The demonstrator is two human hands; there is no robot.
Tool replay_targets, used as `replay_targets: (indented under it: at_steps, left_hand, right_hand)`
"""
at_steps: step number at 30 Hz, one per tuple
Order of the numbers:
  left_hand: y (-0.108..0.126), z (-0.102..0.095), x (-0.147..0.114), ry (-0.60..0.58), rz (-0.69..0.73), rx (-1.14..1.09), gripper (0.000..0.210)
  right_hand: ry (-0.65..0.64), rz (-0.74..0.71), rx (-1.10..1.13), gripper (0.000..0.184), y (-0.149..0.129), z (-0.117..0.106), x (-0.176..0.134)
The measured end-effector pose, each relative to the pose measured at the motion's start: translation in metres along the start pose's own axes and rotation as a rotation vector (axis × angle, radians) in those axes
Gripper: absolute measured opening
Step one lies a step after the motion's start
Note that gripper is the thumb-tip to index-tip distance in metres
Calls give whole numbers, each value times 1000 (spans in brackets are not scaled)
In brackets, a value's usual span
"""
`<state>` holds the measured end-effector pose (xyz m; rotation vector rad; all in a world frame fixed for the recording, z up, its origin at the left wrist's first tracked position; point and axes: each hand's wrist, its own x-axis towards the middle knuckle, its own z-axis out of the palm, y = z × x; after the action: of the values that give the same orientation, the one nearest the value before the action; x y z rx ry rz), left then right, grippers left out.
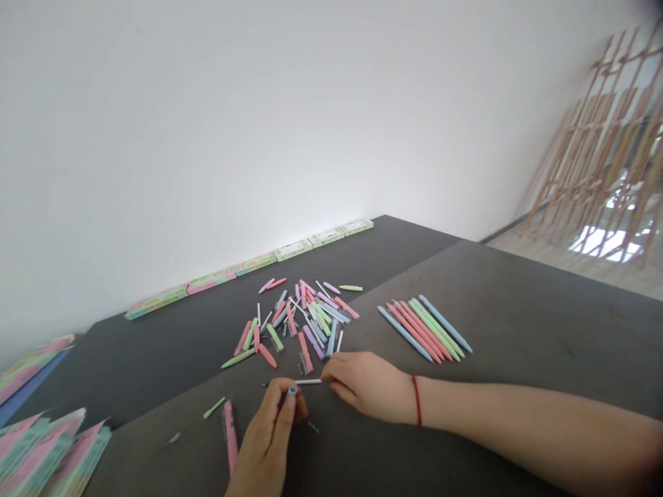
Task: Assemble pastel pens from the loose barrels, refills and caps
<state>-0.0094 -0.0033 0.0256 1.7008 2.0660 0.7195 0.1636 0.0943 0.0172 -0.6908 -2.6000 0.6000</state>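
The left hand [266,438] pinches a blue pen barrel [293,391] between thumb and curled fingers, its round end facing up; the hand reaches in from the bottom edge, its back turned leftward. The right hand [370,386] is palm down, fingers bent toward the table, their tips at the end of a white refill [309,381] lying just beyond the left fingers; whether they grip it cannot be told. The right forearm stretches in from the right edge, a red cord [417,400] around its wrist. Beyond lie loose pen parts [305,342] and, rightward, a row of pens [425,328].
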Motion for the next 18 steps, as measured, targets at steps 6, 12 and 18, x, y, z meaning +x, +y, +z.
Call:
replay_targets:
  at_steps: [6,12,18]
  left_hand:
    - [-13,11,4,135,151,195,16]
    - [-22,4,12,151,440,434,15]
    - [-16,3,9,108,498,569,18]
  right_hand:
    - [-94,-29,-128,17,2,6,1]
    - [-85,-37,-132,16,3,7,1]
    - [-74,-45,-126,16,6,9,1]
